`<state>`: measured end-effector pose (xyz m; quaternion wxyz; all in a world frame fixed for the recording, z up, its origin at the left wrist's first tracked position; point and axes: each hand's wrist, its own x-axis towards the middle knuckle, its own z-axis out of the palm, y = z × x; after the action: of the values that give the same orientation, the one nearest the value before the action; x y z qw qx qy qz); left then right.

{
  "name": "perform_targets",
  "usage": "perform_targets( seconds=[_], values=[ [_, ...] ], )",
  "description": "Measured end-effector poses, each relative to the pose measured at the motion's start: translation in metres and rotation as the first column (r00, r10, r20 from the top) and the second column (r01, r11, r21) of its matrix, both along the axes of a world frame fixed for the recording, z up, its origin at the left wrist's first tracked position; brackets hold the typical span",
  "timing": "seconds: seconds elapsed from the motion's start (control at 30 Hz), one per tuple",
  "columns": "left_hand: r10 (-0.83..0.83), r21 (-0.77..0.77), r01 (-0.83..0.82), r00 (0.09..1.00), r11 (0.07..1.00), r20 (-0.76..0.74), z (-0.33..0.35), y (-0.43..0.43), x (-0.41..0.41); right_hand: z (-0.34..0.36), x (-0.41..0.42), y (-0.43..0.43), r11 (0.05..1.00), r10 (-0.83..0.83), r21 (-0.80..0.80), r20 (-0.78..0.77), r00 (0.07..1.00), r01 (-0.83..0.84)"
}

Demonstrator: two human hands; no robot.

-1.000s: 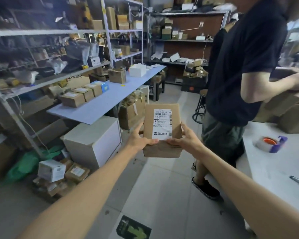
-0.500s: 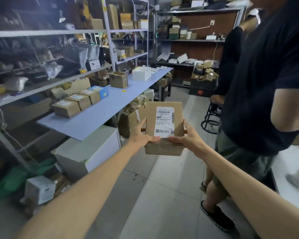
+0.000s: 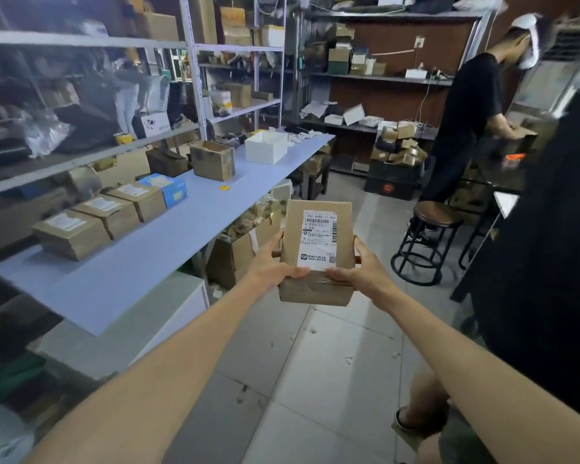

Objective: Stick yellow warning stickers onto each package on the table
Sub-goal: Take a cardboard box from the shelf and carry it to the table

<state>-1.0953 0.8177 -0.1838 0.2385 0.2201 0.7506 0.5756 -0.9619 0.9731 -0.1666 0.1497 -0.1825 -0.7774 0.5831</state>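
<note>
Both hands holding one box above the floor

The left hand (image 3: pixel 271 269) and right hand (image 3: pixel 359 271) are gripping the box (image 3: pixel 316 252) by its sides — thumbs lying on top, beside the table (image 3: pixel 168 242) bearing labelled boxes (image 3: pixel 98 217) and a yellow sticker (image 3: pixel 224 187).

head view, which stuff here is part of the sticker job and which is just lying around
For the job: held package, gripped by left hand and right hand; labelled packages on the blue table; small yellow item, likely a sticker.

Lying about: white open box; worn cardboard box; stool.
</note>
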Motion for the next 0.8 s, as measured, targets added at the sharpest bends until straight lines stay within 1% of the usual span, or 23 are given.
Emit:
perform_targets(
  seconds=[0.1,0.17,0.27,0.43,0.6,0.7,0.8],
  values=[
    [-0.009,0.033,0.008,1.0,0.999,0.03,0.001,0.031,-0.054,0.002,-0.055,0.03,1.0,-0.019,0.002,0.036,0.999,0.019],
    [-0.014,0.054,0.013,0.999,0.998,0.034,0.002,0.056,-0.091,0.004,-0.09,0.053,0.999,-0.041,0.02,0.031,0.999,0.041],
    [-0.024,0.063,0.021,0.999,0.998,0.045,0.002,0.091,-0.136,0.008,-0.132,0.087,0.998,-0.058,0.004,0.054,0.997,0.058],
    [-0.014,0.069,0.009,0.998,0.998,0.06,0.001,0.143,-0.202,0.005,-0.207,0.145,1.0,-0.03,-0.001,0.085,0.996,0.031],
    [0.073,0.07,-0.076,0.997,0.995,0.037,-0.016,0.179,-0.273,-0.009,-0.297,0.195,0.996,0.092,-0.013,0.094,0.991,-0.091],
    [0.178,0.087,-0.178,0.984,0.98,0.015,-0.019,0.192,-0.315,-0.016,-0.358,0.219,0.981,0.195,-0.012,0.067,0.979,-0.195],
    [0.303,0.057,-0.305,0.952,0.95,0.041,-0.025,0.194,-0.351,-0.015,-0.416,0.233,0.947,0.322,-0.038,0.074,0.944,-0.32]
  ],
)
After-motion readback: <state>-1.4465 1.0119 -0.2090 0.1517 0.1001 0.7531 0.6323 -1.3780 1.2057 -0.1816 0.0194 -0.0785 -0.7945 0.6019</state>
